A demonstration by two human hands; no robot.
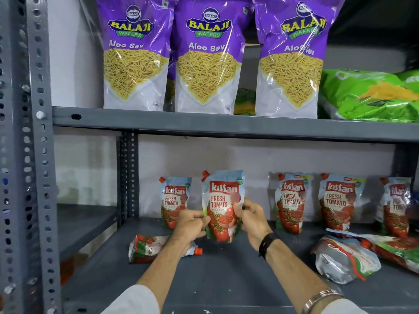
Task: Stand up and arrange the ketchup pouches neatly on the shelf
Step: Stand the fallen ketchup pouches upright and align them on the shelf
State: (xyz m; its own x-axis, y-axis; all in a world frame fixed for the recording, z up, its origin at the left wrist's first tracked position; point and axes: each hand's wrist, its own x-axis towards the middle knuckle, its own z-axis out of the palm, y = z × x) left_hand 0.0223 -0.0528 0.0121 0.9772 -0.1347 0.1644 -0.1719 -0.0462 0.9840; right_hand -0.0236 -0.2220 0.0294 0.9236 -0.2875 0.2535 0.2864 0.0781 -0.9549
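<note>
Head view: both hands grip one upright ketchup pouch (pixel 222 205) at the centre of the lower shelf (pixel 226 279). Left hand (pixel 191 225) is curled tightly against the pouch's left edge, fingers folded in and pinching the lower side. Right hand (pixel 250 219) wraps the pouch's right edge, thumb on the printed front, fingers partly closed behind it. A dark band (pixel 267 243) sits on the right wrist, with a metal bangle (pixel 322 298) further down the forearm. The held pouch's base appears to sit at or just above the shelf surface; contact cannot be confirmed.

Relative to the held pouch:
- 9 o'clock: a standing pouch (pixel 174 201) against the back wall.
- 3 o'clock: three standing pouches (pixel 291 202) (pixel 337 200) (pixel 395 205) in a row along the back wall, the last one tilted.
- 7 o'clock: a fallen pouch (pixel 147 248) lying flat, red cap pointing right, partly hidden by the left forearm.
- 4 o'clock: two more fallen pouches, one showing its silver back (pixel 344 259), one lying beside it near the right frame edge (pixel 399 248).

Upper shelf (pixel 204 122), at 12 o'clock, carries three purple snack bags (pixel 206 55) and green bags (pixel 371 96).
</note>
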